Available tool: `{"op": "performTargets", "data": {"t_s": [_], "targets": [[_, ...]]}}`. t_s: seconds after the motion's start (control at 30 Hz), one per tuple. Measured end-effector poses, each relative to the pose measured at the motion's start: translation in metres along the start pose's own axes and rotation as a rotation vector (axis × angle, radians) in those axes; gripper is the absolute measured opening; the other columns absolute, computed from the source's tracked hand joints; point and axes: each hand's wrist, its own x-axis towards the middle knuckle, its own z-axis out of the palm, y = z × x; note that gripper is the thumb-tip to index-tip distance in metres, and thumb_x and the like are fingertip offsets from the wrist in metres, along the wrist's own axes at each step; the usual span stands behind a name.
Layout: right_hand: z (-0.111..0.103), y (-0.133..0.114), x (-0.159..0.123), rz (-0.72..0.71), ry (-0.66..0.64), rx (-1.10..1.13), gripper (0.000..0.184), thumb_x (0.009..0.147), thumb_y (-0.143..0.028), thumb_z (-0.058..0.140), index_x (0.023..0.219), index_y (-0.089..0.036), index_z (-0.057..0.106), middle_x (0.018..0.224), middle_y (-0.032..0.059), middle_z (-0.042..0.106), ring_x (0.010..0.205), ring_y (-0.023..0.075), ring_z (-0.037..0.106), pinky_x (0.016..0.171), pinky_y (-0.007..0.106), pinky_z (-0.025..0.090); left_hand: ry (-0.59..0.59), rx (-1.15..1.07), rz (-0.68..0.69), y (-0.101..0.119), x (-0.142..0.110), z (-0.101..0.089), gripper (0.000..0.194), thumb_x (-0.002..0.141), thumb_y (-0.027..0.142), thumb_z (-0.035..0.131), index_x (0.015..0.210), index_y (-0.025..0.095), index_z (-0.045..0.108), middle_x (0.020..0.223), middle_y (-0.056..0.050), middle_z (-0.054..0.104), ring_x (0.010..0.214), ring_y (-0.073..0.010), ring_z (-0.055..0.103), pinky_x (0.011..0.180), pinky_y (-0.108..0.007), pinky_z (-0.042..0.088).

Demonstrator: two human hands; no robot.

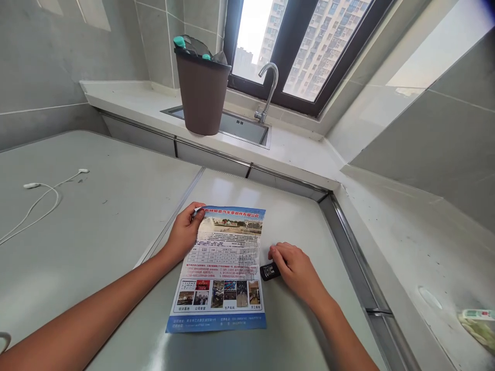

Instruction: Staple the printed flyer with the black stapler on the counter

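1. My left hand (187, 232) pinches the printed flyer (228, 242) by its upper-left corner over the counter (305, 221).
2. My right hand (294, 268) grips a small black device (269, 271) just beside the sheet.
3. Between my hands, the flyer looks whole, no fold yet made.

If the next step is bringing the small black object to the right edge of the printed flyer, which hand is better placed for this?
Right, I would judge. The right hand holds the small black object beside the printed flyer's right edge, while the left hand pinches its upper left corner.
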Motion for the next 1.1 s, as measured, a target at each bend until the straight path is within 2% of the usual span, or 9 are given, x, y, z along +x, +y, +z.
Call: {"op": "performTargets", "data": {"t_s": [0.1, 0.2, 0.57, 0.73, 0.9, 1.1], "targets": [[0.009, 0.001, 0.001, 0.055, 0.065, -0.028, 0.049, 0.107, -0.042, 0.033, 0.062, -0.022, 0.039, 0.064, -0.0017, 0.049, 0.064, 0.0158, 0.045, 0.064, 0.03, 0.03, -0.001, -0.075, -0.029, 0.004, 0.001, 0.0, 0.038, 0.088, 0.054, 0.068, 0.106, 0.021, 0.064, 0.072, 0.003, 0.063, 0.06, -0.0146, 0.059, 0.053, -0.022, 0.046], [0.012, 0.001, 0.0, 0.07, 0.11, -0.035, 0.049, 0.106, -0.041, 0.033, 0.061, -0.022, 0.032, 0.062, -0.0022, 0.045, 0.062, 0.0152, 0.043, 0.063, 0.03, 0.028, -0.01, -0.17, -0.068, 0.006, 0.002, 0.0, 0.04, 0.086, 0.053, 0.072, 0.108, 0.021, 0.064, 0.078, 0.001, 0.069, 0.063, -0.0169, 0.064, 0.054, -0.024, 0.05], [0.014, 0.007, 0.001, 0.071, 0.19, -0.044, 0.047, 0.106, -0.039, 0.033, 0.062, -0.023, 0.038, 0.063, -0.001, 0.049, 0.063, 0.0155, 0.046, 0.064, 0.03, 0.029, -0.135, -0.355, -0.215, 0.011, -0.001, 0.003, 0.046, 0.081, 0.053, 0.077, 0.109, 0.02, 0.063, 0.084, -0.002, 0.075, 0.067, -0.0201, 0.072, 0.056, -0.027, 0.056], [0.017, 0.003, 0.002, 0.106, 0.203, -0.035, 0.048, 0.106, -0.041, 0.031, 0.062, -0.023, 0.039, 0.063, -0.0007, 0.05, 0.061, 0.0156, 0.046, 0.063, 0.03, 0.028, -0.192, -0.349, -0.248, 0.01, -0.002, 0.003, 0.048, 0.08, 0.053, 0.078, 0.112, 0.022, 0.063, 0.084, -0.002, 0.076, 0.068, -0.0218, 0.073, 0.055, -0.028, 0.057], [0.021, -0.006, -0.004, 0.13, 0.136, -0.025, 0.048, 0.105, -0.041, 0.032, 0.062, -0.022, 0.044, 0.063, -0.0001, 0.054, 0.061, 0.0153, 0.048, 0.063, 0.029, 0.028, -0.124, -0.264, -0.207, 0.008, -0.002, 0.004, 0.047, 0.08, 0.054, 0.077, 0.111, 0.022, 0.064, 0.083, -0.001, 0.075, 0.067, -0.0217, 0.072, 0.052, -0.027, 0.055], [0.029, -0.015, -0.006, 0.188, 0.164, -0.094, 0.047, 0.104, -0.041, 0.032, 0.062, -0.022, 0.042, 0.063, 0.0003, 0.056, 0.06, 0.0153, 0.049, 0.061, 0.029, 0.026, -0.092, -0.201, -0.158, 0.005, -0.002, 0.005, 0.043, 0.083, 0.053, 0.075, 0.111, 0.021, 0.065, 0.08, 0.0, 0.073, 0.061, -0.0188, 0.068, 0.049, -0.024, 0.051]]}}
